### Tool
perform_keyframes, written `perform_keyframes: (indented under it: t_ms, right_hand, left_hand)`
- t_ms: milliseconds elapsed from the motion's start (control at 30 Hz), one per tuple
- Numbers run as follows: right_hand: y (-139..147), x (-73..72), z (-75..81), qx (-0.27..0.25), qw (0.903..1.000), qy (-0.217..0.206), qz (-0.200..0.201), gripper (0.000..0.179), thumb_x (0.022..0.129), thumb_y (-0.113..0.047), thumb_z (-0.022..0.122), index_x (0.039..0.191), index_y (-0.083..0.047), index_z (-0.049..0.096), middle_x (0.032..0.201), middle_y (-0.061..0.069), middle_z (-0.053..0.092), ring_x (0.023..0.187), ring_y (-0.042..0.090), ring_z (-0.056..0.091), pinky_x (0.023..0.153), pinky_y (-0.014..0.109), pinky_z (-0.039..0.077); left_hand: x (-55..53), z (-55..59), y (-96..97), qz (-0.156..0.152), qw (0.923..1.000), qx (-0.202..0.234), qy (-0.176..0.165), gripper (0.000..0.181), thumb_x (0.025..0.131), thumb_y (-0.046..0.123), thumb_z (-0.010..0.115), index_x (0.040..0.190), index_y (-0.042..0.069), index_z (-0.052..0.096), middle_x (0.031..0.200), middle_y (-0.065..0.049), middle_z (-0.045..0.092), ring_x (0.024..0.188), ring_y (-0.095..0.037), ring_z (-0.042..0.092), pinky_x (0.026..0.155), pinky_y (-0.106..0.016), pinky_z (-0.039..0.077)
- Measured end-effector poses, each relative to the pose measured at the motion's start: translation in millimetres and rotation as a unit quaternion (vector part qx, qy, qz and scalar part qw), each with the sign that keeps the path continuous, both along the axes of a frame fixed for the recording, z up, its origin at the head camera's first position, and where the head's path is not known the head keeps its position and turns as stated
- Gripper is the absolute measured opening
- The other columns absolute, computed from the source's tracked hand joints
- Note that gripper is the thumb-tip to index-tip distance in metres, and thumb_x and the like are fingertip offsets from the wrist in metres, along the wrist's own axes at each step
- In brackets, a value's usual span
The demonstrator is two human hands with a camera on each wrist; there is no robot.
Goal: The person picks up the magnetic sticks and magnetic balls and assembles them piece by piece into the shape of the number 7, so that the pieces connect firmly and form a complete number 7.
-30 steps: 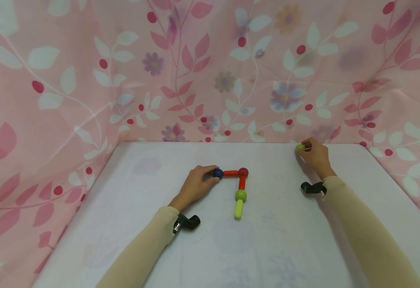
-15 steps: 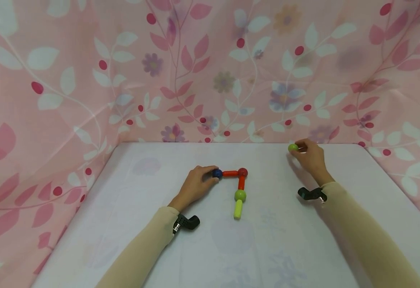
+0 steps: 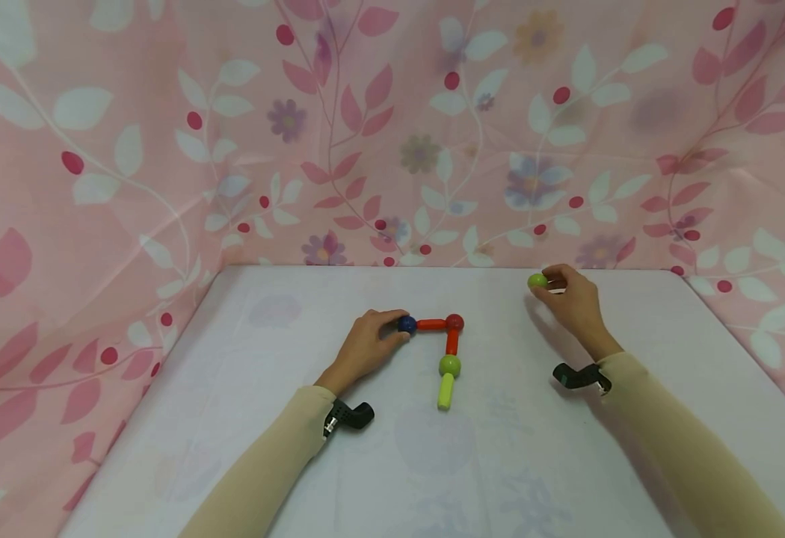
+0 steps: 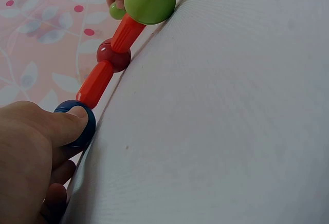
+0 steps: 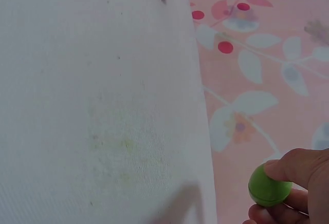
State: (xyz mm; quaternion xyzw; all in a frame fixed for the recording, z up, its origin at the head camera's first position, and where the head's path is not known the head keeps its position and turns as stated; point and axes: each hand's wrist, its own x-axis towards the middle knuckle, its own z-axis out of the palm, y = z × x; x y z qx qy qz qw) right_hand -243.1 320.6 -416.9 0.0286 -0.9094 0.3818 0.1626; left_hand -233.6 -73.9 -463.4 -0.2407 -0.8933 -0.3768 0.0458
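Observation:
My left hand (image 3: 365, 347) pinches a dark blue ball (image 4: 88, 126) between thumb and fingers. A red stick (image 3: 431, 324) runs from that ball to a red ball (image 3: 455, 322). From there a second red stick (image 3: 452, 342) leads toward me to a green ball (image 3: 449, 365), and a yellow-green stick (image 3: 445, 392) ends the chain. Together they form an L on the white tabletop. My right hand (image 3: 574, 302) holds a loose green ball (image 5: 269, 185) by its fingertips, near the far edge, right of the chain.
The white-covered table (image 3: 285, 463) ends at a pink floral curtain (image 3: 392, 134) that hangs behind it and along the left side. Black wrist cameras sit on both sleeves; the right one (image 3: 577, 376) is above the table.
My right hand has moved left and slightly toward me, carrying the green ball. The left hand and the chain of balls and sticks have stayed in place.

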Motion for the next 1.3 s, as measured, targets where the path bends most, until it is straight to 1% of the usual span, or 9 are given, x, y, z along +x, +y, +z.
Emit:
perform_keyframes:
  t_ms: [67, 200, 400, 500, 700, 900, 1000, 1133, 1300]
  right_hand:
    - [-3.2, 3.2, 0.3, -0.003, 1.0, 0.001, 0.002, 0.039, 0.097, -0.015, 0.076, 0.126, 0.006, 0.062, 0.12, 0.025, 0.068, 0.106, 0.039, 0.067, 0.076, 0.012, 0.043]
    - [-10.1, 9.1, 1.3, -0.012, 0.9998, 0.012, 0.008, 0.036, 0.095, -0.013, 0.078, 0.123, 0.006, 0.064, 0.117, 0.024, 0.069, 0.106, 0.039, 0.067, 0.075, 0.007, 0.041]
    - [-22.7, 18.1, 3.1, -0.034, 0.999, 0.023, 0.019, 0.035, 0.093, -0.01, 0.08, 0.12, 0.006, 0.065, 0.113, 0.023, 0.071, 0.107, 0.039, 0.067, 0.076, 0.006, 0.042]
    - [-28.8, 23.2, 3.9, -0.035, 0.9989, 0.021, 0.023, 0.035, 0.093, -0.011, 0.08, 0.121, 0.005, 0.065, 0.112, 0.022, 0.07, 0.106, 0.037, 0.067, 0.077, 0.007, 0.043]
    - [-39.2, 32.1, 4.2, -0.035, 0.9987, 0.019, 0.032, 0.035, 0.093, -0.011, 0.08, 0.121, 0.002, 0.065, 0.113, 0.018, 0.07, 0.106, 0.034, 0.066, 0.079, 0.009, 0.045]
    - [-50.6, 41.6, 6.4, -0.046, 0.9962, 0.045, 0.059, 0.033, 0.091, -0.008, 0.082, 0.118, 0.003, 0.066, 0.111, 0.017, 0.071, 0.103, 0.033, 0.067, 0.08, 0.016, 0.051]
    - [-55.3, 45.2, 6.7, -0.047, 0.9952, 0.053, 0.067, 0.033, 0.089, -0.005, 0.083, 0.117, 0.003, 0.067, 0.11, 0.017, 0.071, 0.102, 0.033, 0.068, 0.081, 0.025, 0.055]
    - [-59.9, 49.6, 6.0, -0.043, 0.9946, 0.054, 0.077, 0.034, 0.088, -0.003, 0.083, 0.116, 0.003, 0.066, 0.11, 0.014, 0.071, 0.101, 0.031, 0.068, 0.08, 0.034, 0.058]
    - [-65.7, 56.4, 6.5, -0.047, 0.9935, 0.056, 0.087, 0.034, 0.087, -0.001, 0.084, 0.116, 0.002, 0.066, 0.109, 0.013, 0.071, 0.099, 0.028, 0.068, 0.078, 0.027, 0.057]
  left_hand:
    - [0.1, 0.1, 0.1, 0.0, 1.0, 0.0, -0.001, 0.041, 0.097, 0.025, 0.078, 0.136, 0.016, 0.07, 0.123, -0.006, 0.07, 0.112, -0.025, 0.06, 0.098, -0.047, 0.048]
    - [0.2, -0.1, 0.2, -0.001, 1.0, -0.002, 0.0, 0.041, 0.097, 0.025, 0.078, 0.136, 0.016, 0.07, 0.123, -0.005, 0.07, 0.112, -0.025, 0.06, 0.099, -0.047, 0.048]
    - [1.0, 0.2, 0.1, -0.001, 1.0, -0.002, 0.0, 0.041, 0.097, 0.026, 0.077, 0.136, 0.017, 0.07, 0.123, -0.005, 0.069, 0.112, -0.025, 0.06, 0.098, -0.047, 0.048]
    - [0.7, -0.7, -0.1, -0.001, 1.0, -0.003, 0.0, 0.041, 0.097, 0.026, 0.077, 0.137, 0.017, 0.07, 0.123, -0.006, 0.069, 0.112, -0.025, 0.06, 0.098, -0.047, 0.048]
    - [-0.7, -2.9, -0.4, -0.005, 1.0, -0.003, 0.005, 0.041, 0.097, 0.026, 0.077, 0.136, 0.015, 0.07, 0.124, -0.006, 0.07, 0.112, -0.025, 0.061, 0.098, -0.047, 0.048]
    - [-1.1, -1.7, -0.8, -0.005, 1.0, -0.001, 0.006, 0.041, 0.097, 0.026, 0.077, 0.136, 0.016, 0.07, 0.123, -0.005, 0.07, 0.11, -0.024, 0.061, 0.097, -0.046, 0.048]
    - [-0.9, -1.2, -0.6, -0.003, 1.0, 0.0, 0.003, 0.041, 0.097, 0.026, 0.077, 0.136, 0.016, 0.071, 0.123, -0.005, 0.07, 0.111, -0.024, 0.06, 0.098, -0.046, 0.048]
    - [-1.3, -1.8, -0.5, -0.002, 1.0, 0.0, -0.002, 0.041, 0.097, 0.026, 0.077, 0.136, 0.017, 0.07, 0.123, -0.005, 0.07, 0.111, -0.023, 0.06, 0.098, -0.046, 0.048]
    - [-1.9, -2.2, -0.8, -0.002, 1.0, 0.0, -0.004, 0.041, 0.097, 0.027, 0.077, 0.136, 0.018, 0.07, 0.124, -0.004, 0.07, 0.111, -0.023, 0.06, 0.098, -0.045, 0.048]
